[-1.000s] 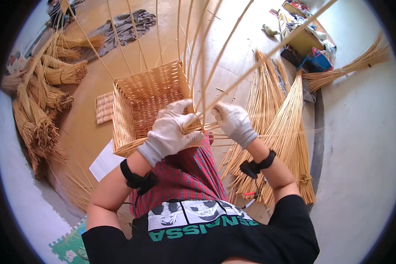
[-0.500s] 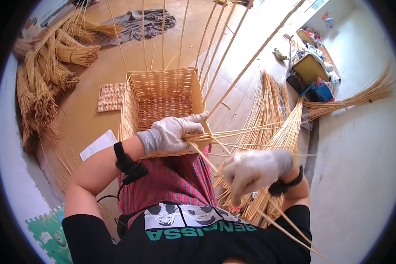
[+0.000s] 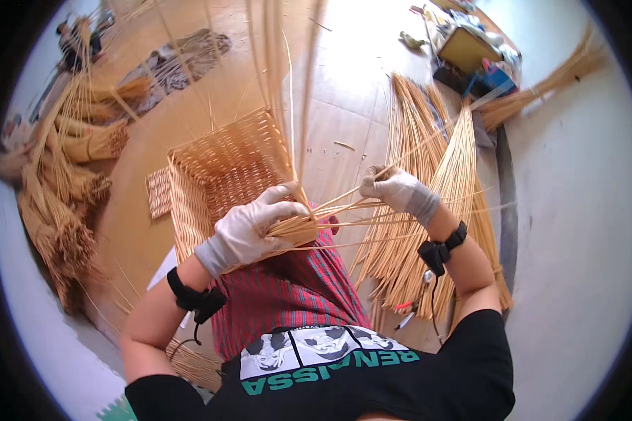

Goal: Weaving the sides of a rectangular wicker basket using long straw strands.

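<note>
One basket, two hands, and a whole fan of ends waiting to snag

Left hand [image 3: 249, 230], in a white glove, is clamped over the near right corner of a tan, open-topped rectangular wicker basket [image 3: 187, 207] at the person's knees; the right hand [image 3: 390, 189], gloved too, pinches a thin, pale tan cane strand [image 3: 338, 199] out to the right. My worry: pull too hard and it could crack at the bend, or that corner could skew if the left grip slips. Long pale loose cane ends [image 3: 351, 223] beside it could tangle. Count: two gloved hands, two black wristbands [image 3: 202, 303], one basket, one red striped cloth [image 3: 281, 295], one flat tan woven panel [image 3: 159, 192] just left. Tall thin cane uprights [image 3: 307, 91]: several, too blurred to number.
</note>
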`<state>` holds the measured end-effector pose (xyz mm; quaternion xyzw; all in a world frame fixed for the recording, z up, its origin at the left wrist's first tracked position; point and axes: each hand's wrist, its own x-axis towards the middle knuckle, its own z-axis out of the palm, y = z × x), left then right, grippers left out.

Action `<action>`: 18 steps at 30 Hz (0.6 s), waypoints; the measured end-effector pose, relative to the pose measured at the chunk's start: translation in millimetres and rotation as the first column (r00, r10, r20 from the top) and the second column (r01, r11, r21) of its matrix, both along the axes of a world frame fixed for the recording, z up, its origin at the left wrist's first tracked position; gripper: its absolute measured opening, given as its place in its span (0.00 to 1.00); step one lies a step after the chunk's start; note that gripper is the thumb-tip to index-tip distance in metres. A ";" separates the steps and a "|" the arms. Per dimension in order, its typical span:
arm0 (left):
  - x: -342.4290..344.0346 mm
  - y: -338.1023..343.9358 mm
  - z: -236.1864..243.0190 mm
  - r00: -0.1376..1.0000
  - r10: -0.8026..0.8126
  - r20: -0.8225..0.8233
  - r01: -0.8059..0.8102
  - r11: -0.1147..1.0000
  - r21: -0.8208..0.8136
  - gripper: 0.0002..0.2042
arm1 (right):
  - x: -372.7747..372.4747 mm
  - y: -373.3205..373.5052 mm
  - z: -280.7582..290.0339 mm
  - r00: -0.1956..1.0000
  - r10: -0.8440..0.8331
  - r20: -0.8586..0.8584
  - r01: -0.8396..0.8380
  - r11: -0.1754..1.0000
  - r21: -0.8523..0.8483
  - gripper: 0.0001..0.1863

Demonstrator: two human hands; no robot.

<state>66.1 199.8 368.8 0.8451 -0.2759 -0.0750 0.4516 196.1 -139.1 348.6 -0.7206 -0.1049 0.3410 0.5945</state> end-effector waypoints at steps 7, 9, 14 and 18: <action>6.9 -6.9 -5.5 1.000 0.006 -0.012 -0.006 1.000 0.024 0.30 | -0.3 -4.9 -1.8 1.000 -0.007 0.018 0.005 0.996 0.089 0.08; 5.9 -11.0 -2.4 1.000 0.005 -0.026 -0.004 0.999 0.045 0.29 | 4.6 1.0 21.1 1.000 0.028 0.010 -0.029 0.997 0.077 0.08; 3.1 -12.8 6.7 0.997 0.005 0.076 -0.012 0.996 0.094 0.28 | -0.9 81.7 88.0 0.207 0.252 0.946 -0.371 0.914 -0.162 0.21; -6.5 -5.1 2.6 0.985 -0.058 -0.161 0.076 0.991 0.108 0.21 | -43.6 146.9 95.3 0.062 0.510 0.858 -0.260 0.838 -0.480 0.22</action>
